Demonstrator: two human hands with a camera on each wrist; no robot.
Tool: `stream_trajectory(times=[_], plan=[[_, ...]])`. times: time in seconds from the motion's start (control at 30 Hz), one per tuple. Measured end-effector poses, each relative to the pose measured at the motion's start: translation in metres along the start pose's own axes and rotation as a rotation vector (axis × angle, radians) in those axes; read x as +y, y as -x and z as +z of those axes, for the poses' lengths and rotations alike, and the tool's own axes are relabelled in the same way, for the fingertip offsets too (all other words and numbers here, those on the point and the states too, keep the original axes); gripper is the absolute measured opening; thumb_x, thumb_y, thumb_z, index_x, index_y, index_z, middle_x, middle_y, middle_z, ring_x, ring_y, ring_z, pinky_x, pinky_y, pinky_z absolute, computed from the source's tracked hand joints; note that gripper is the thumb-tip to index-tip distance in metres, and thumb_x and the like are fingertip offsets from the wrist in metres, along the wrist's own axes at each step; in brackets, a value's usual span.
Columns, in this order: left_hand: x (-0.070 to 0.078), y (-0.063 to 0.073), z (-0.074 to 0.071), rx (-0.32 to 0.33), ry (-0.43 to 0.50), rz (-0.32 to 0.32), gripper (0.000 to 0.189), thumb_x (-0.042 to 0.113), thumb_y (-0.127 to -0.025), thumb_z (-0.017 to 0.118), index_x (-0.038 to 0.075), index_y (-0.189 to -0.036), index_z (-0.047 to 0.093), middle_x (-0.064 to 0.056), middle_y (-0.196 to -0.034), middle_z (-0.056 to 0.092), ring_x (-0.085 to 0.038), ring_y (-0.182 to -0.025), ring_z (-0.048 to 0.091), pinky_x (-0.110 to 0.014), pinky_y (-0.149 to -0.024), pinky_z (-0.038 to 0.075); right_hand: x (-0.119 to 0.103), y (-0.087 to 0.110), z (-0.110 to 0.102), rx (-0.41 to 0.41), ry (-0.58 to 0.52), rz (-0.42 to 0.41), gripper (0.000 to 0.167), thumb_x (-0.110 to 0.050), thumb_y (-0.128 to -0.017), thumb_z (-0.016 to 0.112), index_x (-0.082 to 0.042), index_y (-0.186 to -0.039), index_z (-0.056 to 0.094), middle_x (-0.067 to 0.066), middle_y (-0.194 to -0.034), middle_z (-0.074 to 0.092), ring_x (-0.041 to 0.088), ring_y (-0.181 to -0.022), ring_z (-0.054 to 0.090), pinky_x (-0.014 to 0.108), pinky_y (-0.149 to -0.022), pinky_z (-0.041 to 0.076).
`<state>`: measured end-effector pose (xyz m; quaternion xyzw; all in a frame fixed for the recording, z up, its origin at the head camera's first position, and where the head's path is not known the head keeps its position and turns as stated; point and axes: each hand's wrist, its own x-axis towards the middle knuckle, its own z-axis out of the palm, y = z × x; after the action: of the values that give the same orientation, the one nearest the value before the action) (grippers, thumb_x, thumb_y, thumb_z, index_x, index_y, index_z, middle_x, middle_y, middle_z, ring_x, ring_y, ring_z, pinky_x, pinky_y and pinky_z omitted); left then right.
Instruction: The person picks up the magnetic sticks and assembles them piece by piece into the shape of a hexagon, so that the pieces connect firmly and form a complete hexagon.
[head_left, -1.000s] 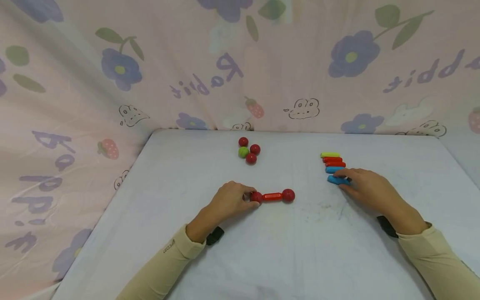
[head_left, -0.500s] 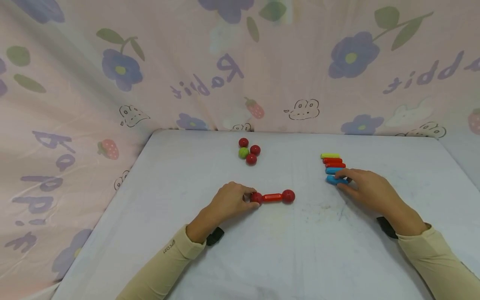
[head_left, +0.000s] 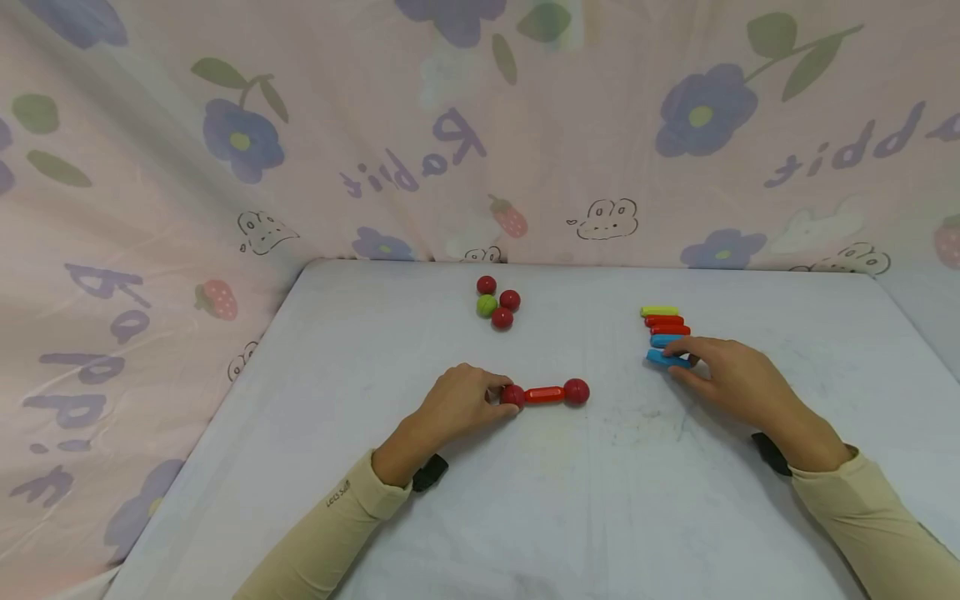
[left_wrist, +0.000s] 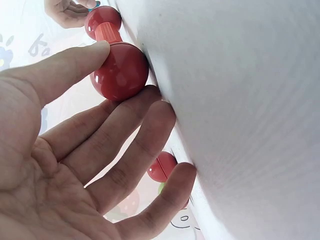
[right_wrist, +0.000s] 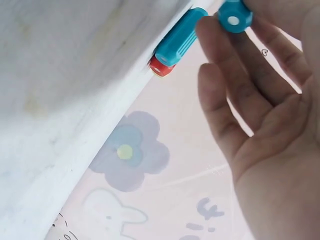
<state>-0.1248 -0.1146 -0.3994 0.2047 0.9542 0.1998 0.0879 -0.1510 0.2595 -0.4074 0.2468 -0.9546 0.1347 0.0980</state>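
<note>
Left of the joined red rod (head_left: 544, 395), the left hand (head_left: 459, 403) is pinching the left red ball (head_left: 512, 396) between thumb and fingers, and that ball is sitting against the rod's left end. Beyond the joined red rod and slightly to its left, a green ball (head_left: 487, 306) and three red balls (head_left: 502, 318) are lying in a loose bunch. The right red ball (head_left: 577, 392) is capping the joined red rod's right end. Well to the right of the joined red rod, and beyond it, a yellow rod (head_left: 660, 312), two loose red rods (head_left: 664, 321) and a resting blue rod (head_left: 666, 340) are lying in a row, their long axes running roughly left to right. Farther right of the joined red rod, the right hand (head_left: 738, 379) is gripping a held blue rod (head_left: 660, 357) with thumb and fingertips (the right wrist view is showing it end-on, a pale spot in its tip). That held blue rod is sitting to the right of the joined red rod and a little beyond it, its long axis running nearly parallel — its bare left end is facing leftward, and the left hand is staying well apart from it.
</note>
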Motion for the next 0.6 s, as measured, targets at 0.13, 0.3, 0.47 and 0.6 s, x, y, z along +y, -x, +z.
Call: stream_trajectory(times=[0.13, 0.3, 0.47, 0.6], plan=[[0.000, 0.000, 0.000, 0.007, -0.003, 0.008, 0.036, 0.033, -0.088, 0.076, 0.016, -0.119, 0.074, 0.000, -0.089, 0.076, -0.010, -0.074, 0.057, -0.022, -0.065, 0.041, -0.004, -0.002, 0.000, -0.004, -0.012, -0.001, 0.029, -0.016, -0.082, 0.081, -0.014, -0.109, 0.070, 0.001, -0.088, 0.074, 0.017, -0.075, 0.065, 0.036, -0.063, 0.051], [0.000, 0.000, 0.000, 0.014, -0.010, 0.024, 0.035, 0.032, -0.088, 0.076, 0.015, -0.118, 0.075, 0.001, -0.085, 0.075, -0.010, -0.073, 0.056, -0.022, -0.065, 0.041, -0.008, -0.002, 0.001, -0.009, -0.023, 0.000, 0.029, -0.016, -0.081, 0.081, -0.017, -0.108, 0.070, -0.001, -0.087, 0.074, 0.015, -0.074, 0.065, 0.033, -0.062, 0.049], [0.000, 0.000, 0.000, 0.017, -0.021, 0.030, 0.034, 0.033, -0.088, 0.076, 0.014, -0.116, 0.075, 0.001, -0.083, 0.074, -0.010, -0.073, 0.055, -0.023, -0.066, 0.042, -0.014, -0.003, 0.002, 0.017, -0.028, -0.046, 0.033, -0.014, -0.078, 0.083, -0.018, -0.108, 0.070, -0.004, -0.087, 0.074, 0.012, -0.074, 0.065, 0.036, -0.066, 0.053], [0.001, 0.000, 0.000, 0.017, -0.026, 0.025, 0.035, 0.034, -0.087, 0.076, 0.014, -0.116, 0.075, 0.001, -0.084, 0.074, -0.010, -0.073, 0.056, -0.023, -0.067, 0.043, -0.021, -0.003, 0.004, 0.015, -0.040, -0.068, 0.032, -0.012, -0.078, 0.083, -0.019, -0.106, 0.069, -0.004, -0.088, 0.074, 0.012, -0.075, 0.064, 0.035, -0.066, 0.053]])
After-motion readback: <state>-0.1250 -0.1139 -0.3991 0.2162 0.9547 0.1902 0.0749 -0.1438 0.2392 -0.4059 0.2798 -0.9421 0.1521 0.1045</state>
